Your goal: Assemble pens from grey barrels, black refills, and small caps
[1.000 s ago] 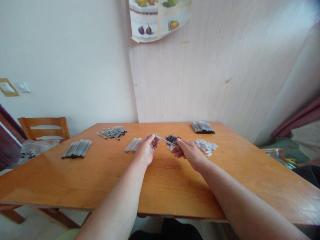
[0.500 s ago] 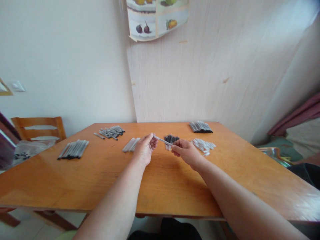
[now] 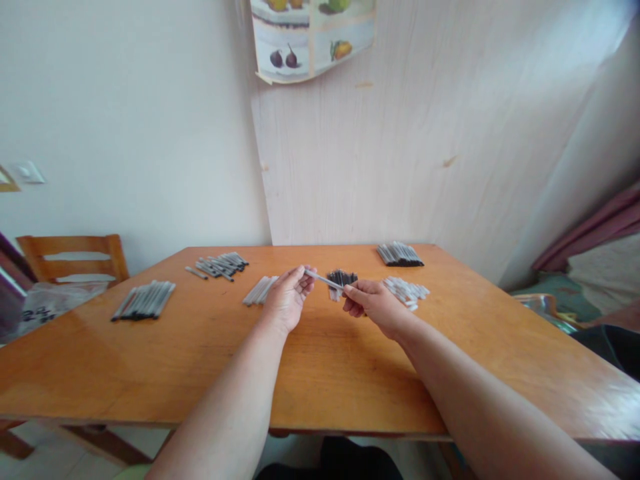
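A slim, whitish pen barrel (image 3: pixel 324 279) is held above the table, sloping down to the right. My left hand (image 3: pixel 290 297) pinches its upper left end between thumb and fingers. At the lower right end, my right hand (image 3: pixel 370 300) grips it with closed fingers. Behind the barrel lies a bunch of thin dark-tipped pen refills (image 3: pixel 343 279), partly hidden. Left of my left hand is a row of pale barrels (image 3: pixel 259 291). Small whitish caps or short pieces (image 3: pixel 407 291) lie in a heap just beyond my right hand.
Grey pens with black ends lie in a row (image 3: pixel 144 300) at left, a loose pile (image 3: pixel 219 265) behind, and a stack (image 3: pixel 399 254) at the back right. The wooden table (image 3: pixel 210 373) meets the wall. A chair (image 3: pixel 75 257) stands at left.
Both hands stay almost in place with the pen barrel between them. The whole view has shifted slightly, so everything appears a little further left.
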A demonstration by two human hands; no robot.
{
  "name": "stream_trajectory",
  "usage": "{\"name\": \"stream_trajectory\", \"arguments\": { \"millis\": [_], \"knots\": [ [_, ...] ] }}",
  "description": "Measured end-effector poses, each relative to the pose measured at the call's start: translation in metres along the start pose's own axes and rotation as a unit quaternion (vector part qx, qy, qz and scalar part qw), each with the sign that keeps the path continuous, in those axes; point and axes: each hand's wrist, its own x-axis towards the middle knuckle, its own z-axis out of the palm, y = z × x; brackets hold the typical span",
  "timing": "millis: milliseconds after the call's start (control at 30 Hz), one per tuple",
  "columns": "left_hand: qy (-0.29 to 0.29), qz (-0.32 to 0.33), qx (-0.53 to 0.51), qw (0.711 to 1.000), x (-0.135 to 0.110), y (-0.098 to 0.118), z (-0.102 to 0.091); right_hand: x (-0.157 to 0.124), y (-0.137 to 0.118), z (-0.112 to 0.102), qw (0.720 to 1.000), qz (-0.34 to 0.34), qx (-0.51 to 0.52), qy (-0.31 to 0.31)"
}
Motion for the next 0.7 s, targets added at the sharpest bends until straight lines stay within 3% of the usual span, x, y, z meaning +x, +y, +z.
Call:
{"name": "stream_trajectory", "arguments": {
  "millis": [700],
  "knots": [
    [-0.018, 0.012, 0.009, 1.0, -0.0041, 0.0012, 0.0051, 0.0017, 0.0017, -0.0061, 0.997, 0.037, 0.07, -0.023]
  ]
}}
